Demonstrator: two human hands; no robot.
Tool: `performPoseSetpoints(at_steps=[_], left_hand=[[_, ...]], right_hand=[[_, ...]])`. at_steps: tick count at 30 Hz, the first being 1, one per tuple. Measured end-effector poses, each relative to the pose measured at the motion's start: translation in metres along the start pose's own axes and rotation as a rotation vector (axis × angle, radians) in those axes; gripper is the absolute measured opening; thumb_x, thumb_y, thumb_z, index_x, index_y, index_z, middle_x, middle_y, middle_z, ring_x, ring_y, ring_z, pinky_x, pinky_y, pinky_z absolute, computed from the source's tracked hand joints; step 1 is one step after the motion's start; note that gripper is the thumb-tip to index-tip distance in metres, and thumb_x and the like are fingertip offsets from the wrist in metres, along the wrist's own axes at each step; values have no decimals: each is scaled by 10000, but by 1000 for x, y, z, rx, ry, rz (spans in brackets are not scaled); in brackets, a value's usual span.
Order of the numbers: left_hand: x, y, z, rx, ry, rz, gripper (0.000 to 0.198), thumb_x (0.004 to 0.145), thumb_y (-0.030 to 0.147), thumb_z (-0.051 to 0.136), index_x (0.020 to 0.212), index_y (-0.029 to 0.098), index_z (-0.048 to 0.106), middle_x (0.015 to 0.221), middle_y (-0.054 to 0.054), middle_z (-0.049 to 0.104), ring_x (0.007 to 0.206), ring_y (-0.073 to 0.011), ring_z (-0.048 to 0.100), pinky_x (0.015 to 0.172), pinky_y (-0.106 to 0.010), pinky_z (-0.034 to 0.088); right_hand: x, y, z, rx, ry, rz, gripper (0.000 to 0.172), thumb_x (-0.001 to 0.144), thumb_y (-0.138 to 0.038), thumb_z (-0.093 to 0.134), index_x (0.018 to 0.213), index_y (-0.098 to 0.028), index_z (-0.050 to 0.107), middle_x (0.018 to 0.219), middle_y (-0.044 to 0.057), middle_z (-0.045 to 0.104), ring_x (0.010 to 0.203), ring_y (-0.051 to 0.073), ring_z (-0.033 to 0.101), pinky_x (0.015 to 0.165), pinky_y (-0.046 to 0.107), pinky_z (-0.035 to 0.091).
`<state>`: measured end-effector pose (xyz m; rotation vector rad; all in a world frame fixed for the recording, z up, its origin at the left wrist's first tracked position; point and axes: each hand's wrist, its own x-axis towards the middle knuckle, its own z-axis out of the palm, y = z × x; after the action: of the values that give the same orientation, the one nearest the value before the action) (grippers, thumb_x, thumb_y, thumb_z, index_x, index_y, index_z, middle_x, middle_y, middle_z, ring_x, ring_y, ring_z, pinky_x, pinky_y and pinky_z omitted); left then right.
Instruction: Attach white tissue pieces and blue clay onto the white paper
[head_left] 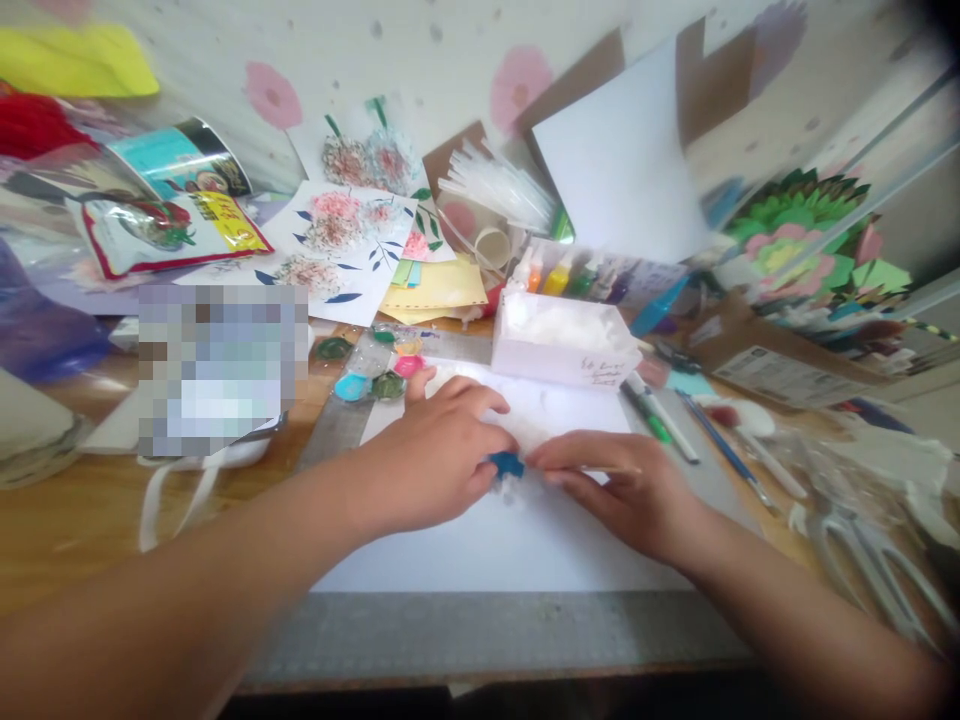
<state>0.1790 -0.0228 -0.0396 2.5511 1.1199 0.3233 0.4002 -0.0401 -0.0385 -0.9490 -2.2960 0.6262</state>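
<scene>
My left hand [439,455] rests on a white sheet of paper [495,540] with its fingers curled, and its fingertips press on a small blue piece [507,464]. My right hand [615,490] lies beside it, fingers closed in a pinch on what looks like a thin stick [607,468] that touches the same blue piece. The sheet lies on a grey cutting mat [495,630]. The picture is blurred, so what the blue piece is stays unclear.
A white box [566,345] stands behind the sheet, with small paint bottles [570,278] beyond it. Coloured paint pots [379,372] lie to the left, pens [660,415] and scissors [862,550] to the right. Flower pictures [337,240] and packets [165,230] crowd the back.
</scene>
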Motion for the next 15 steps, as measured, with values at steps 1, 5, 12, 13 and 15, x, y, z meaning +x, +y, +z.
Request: performPoseSetpoints(at_steps=[1, 5, 12, 13, 15], left_hand=[[0, 0, 0, 1, 1, 5, 262, 814, 197, 513, 949, 340, 687, 1248, -30, 524, 1211, -280, 402, 1015, -663, 90], [0, 0, 0, -8, -8, 5, 268, 809, 191, 517, 929, 356, 691, 1233, -33, 530, 1207, -278, 399, 1008, -667, 82], [0, 0, 0, -3, -6, 1, 281, 805, 199, 521, 954, 376, 681, 1227, -28, 529, 1199, -271, 405, 1003, -673, 68], [0, 0, 0, -3, -8, -1, 282, 804, 198, 521, 953, 374, 682, 1231, -29, 527, 1201, -270, 404, 1004, -673, 64], [0, 1, 0, -7, -13, -4, 280, 805, 194, 517, 946, 369, 684, 1236, -29, 524, 1206, -268, 401, 1009, -670, 56]], right_hand=[[0, -1, -1, 13, -2, 18, 97, 841, -191, 614, 898, -212, 690, 877, 22, 741, 795, 151, 688, 705, 245, 546], [5, -5, -10, 90, 102, 158, 96, 828, -223, 632, 817, -236, 727, 828, 14, 740, 751, 154, 692, 664, 238, 555], [12, -3, -9, 158, 242, 302, 148, 825, -297, 639, 730, -228, 729, 808, 33, 709, 748, 165, 681, 668, 271, 549], [12, -1, -8, 169, 252, 330, 141, 814, -297, 650, 713, -223, 716, 804, 32, 708, 747, 166, 680, 669, 275, 547], [10, 2, -7, 187, 261, 366, 122, 785, -275, 676, 677, -218, 682, 809, 29, 710, 765, 169, 677, 685, 283, 542]])
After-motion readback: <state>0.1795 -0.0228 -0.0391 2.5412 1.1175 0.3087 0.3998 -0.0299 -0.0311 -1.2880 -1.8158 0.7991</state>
